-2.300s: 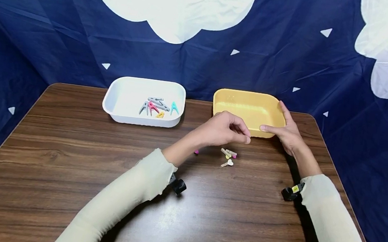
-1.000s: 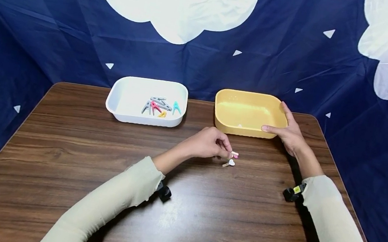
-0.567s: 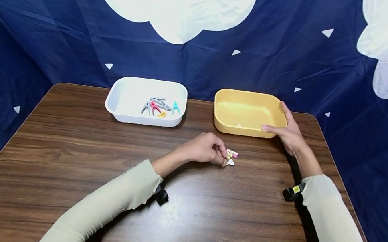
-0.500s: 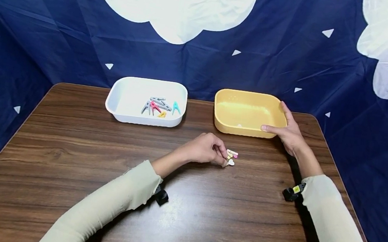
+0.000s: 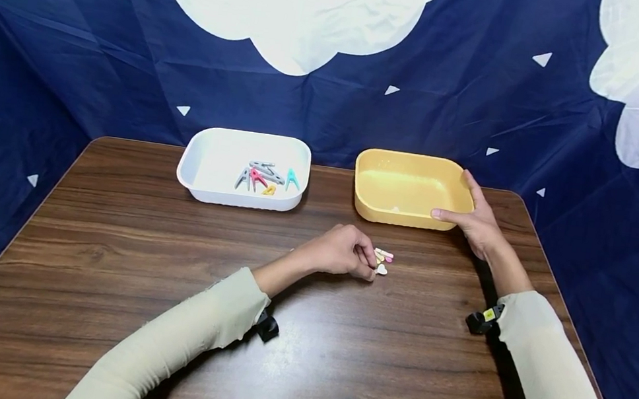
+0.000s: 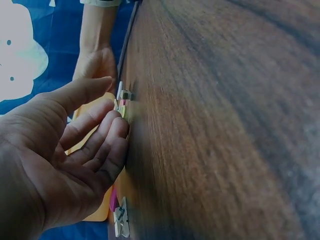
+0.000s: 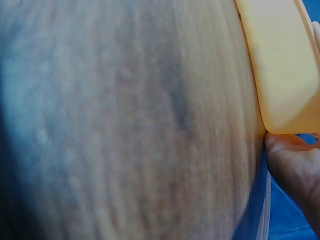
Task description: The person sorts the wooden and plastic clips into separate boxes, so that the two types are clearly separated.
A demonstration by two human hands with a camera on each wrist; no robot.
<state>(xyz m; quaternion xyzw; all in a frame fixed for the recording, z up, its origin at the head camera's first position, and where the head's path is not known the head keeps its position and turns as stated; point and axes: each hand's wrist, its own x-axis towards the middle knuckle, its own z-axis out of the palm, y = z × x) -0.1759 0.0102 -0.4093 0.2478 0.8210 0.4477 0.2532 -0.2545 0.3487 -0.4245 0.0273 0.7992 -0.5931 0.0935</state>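
In the head view, my left hand (image 5: 343, 252) is low over the table, fingertips right at the wooden end of a mini clothespin with a white heart (image 5: 381, 270). The left wrist view shows a gap between thumb and forefinger. Just behind lie small clothespins with a pink heart (image 5: 388, 259) and a yellow heart (image 5: 380, 259), partly hidden by the fingers. Another mini clothespin (image 6: 121, 220) with a pink heart lies near the heel of that hand. My right hand (image 5: 479, 224) holds the right corner of the yellow bin (image 5: 403, 218), thumb over its front rim.
A white bin (image 5: 238, 199) at the back left holds several plastic clothes pegs (image 5: 262, 174) in grey, pink, orange and teal. One small pale piece (image 5: 395, 209) shows in the yellow bin. A blue cloth (image 5: 342, 116) hangs behind the table.
My left hand has come down from beside the yellow bin to the heart clothespins, then shifted toward the white one. A pale piece now shows in that bin. The right hand stays put.
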